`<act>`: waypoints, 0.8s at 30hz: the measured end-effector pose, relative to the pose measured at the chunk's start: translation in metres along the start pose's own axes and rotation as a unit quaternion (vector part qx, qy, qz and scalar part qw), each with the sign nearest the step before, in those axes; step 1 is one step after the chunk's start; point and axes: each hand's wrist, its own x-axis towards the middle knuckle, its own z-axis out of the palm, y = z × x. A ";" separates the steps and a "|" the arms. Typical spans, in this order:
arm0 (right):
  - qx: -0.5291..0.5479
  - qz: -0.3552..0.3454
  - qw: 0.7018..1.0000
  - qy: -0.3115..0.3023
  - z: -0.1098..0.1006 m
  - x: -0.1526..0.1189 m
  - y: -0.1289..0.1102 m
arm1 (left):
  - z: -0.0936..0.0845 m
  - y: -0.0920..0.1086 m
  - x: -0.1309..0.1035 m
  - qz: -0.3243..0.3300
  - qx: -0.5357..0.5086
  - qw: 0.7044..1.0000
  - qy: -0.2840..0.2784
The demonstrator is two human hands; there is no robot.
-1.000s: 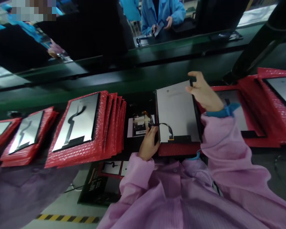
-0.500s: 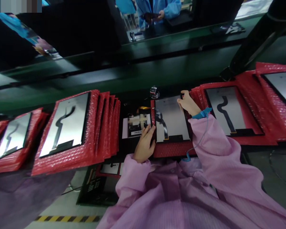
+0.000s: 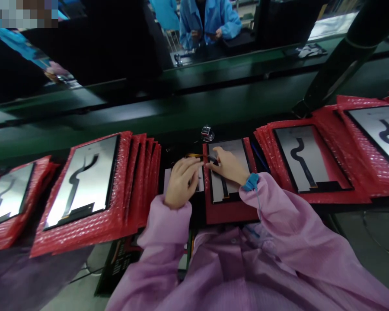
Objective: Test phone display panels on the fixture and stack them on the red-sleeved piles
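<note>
An LCD panel [image 3: 244, 151] with a silvery back lies on a red bubble-wrap bag [image 3: 231, 215]. Over its upper left part, my right hand [image 3: 231, 167] has thumb and forefinger closed on the end of the panel's black flex cable [image 3: 224, 186]. My left hand [image 3: 182, 181] is just left of the panel, above a small circuit board [image 3: 201, 179] that it mostly covers. Its fingers are bent together towards the cable end, and what they hold is hidden. A yellow flex strip [image 3: 193, 155] runs behind the left fingertips.
Red bubble bags with LCD panels are stacked at left [image 3: 94, 172] and right [image 3: 306, 160]. A small metal counter [image 3: 207, 133] stands behind the panel. A dark monitor arm [image 3: 337, 73] rises at back right. Across the bench, a person in blue [image 3: 210, 21] holds a dark object.
My right hand has moved left from the panel's top right corner to its flex cable. My left hand has left the panel's left edge and shifted over the circuit board.
</note>
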 end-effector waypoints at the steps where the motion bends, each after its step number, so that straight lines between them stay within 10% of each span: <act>1: 0.015 -0.012 1.000 0.004 0.002 -0.001 0.005 | 0.009 -0.009 0.014 -0.002 0.016 1.000 -0.004; 6: 0.158 -0.028 0.987 0.013 0.004 -0.003 0.018 | 0.049 -0.045 0.050 0.009 0.044 0.994 -0.098; 11: 0.204 0.005 0.979 -0.005 0.007 -0.003 0.014 | 0.046 -0.056 0.037 0.019 0.030 0.994 -0.102; 24: -0.070 -0.136 0.987 0.049 0.014 -0.012 0.002 | 0.032 -0.053 0.037 0.062 0.038 0.997 -0.007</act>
